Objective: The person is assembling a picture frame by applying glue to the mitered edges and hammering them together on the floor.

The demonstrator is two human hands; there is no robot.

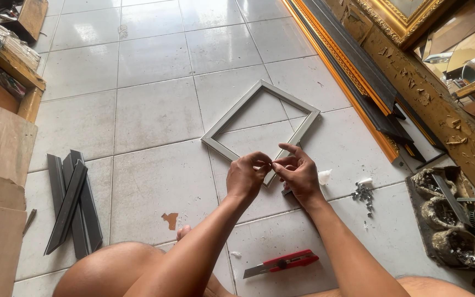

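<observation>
So the grey picture frame (260, 127) lies flat on the white tiled floor (155, 60), turned like a diamond with one corner pointing at the person. Both hands meet right over that near corner. The left hand (247, 177) has its fingers curled in tight and pinched at the tips, and the right hand (299, 175) does the same from the other side, index finger sticking out a bit. Fingertips are touching or nearly touching; whatever they pinch is too small to make out, so I can't tell what's held.

Just right of the frame's near corner there's a little pile of small metal bits (363, 194) and a white scrap (324, 176). Closer to the person than the frame, a red utility knife (281, 263) sits on the tile between the forearms. Well left of the frame lies a stack of dark grey moulding strips (73, 203). Far right of the frame, a dark tray (451, 220) with grubby compartments, and gold ornate mouldings (358, 77) run along behind it
</observation>
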